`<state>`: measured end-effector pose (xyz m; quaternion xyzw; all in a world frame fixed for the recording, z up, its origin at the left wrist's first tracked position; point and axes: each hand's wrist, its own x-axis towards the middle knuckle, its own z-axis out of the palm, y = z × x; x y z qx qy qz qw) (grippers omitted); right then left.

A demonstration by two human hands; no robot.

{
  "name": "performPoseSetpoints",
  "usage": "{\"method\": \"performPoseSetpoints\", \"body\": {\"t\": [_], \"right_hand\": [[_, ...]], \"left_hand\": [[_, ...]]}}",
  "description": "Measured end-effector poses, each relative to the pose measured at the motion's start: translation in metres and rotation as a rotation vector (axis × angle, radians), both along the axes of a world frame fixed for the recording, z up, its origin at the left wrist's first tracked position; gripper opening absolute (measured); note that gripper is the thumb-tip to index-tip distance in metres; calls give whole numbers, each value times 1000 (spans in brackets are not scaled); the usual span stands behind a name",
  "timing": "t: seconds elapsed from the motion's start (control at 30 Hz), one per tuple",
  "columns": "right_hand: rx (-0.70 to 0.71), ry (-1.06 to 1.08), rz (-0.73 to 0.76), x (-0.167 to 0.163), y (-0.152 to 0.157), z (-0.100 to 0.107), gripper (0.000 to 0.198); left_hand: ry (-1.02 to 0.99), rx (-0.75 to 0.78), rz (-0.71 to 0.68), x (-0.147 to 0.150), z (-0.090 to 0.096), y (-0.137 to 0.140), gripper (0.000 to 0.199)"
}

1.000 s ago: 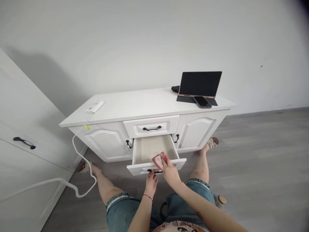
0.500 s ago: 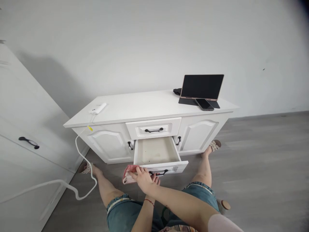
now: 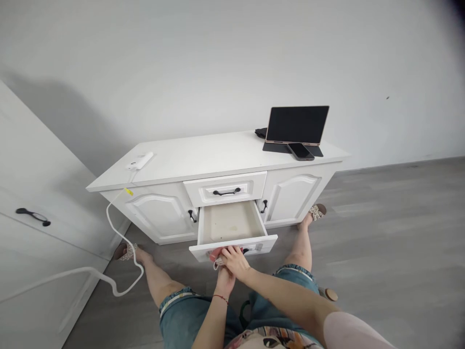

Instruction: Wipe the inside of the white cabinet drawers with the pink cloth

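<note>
no readable text, yellow tag [image 3: 129,192] on white cable [image 3: 89,270], any lettering too small to tell

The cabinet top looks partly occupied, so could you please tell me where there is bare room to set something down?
The widest free patch lies between the white device and the tablet. The right end is crowded by the tablet and phone. Below, the left hand, right hand and pink cloth crowd the open drawer front.

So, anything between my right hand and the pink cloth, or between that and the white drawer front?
Nothing visible separates your right hand from the pink cloth. At the white drawer front, the black curved handle is in the way, partly behind your hand.
</note>
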<state>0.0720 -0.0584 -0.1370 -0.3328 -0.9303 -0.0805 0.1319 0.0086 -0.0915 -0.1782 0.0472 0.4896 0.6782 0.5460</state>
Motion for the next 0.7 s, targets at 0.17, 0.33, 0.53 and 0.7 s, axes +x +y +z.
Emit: {"method": "performPoseSetpoints", "body": {"t": [0.17, 0.33, 0.53, 0.7], "right_hand": [[16, 39, -122, 55, 4, -9, 25], [-20, 85, -267, 111, 6, -7, 19], [-97, 235, -524, 149, 1, -18, 40], [-180, 506, -717, 135, 0, -66, 46]], "left_hand": [[-212, -40, -69, -1, -1, -2, 32], [-310, -68, -72, -4, 4, 0, 21], [-215, -132, -12, -3, -3, 7, 19], [-85, -81, -38, -4, -18, 10, 23]]}}
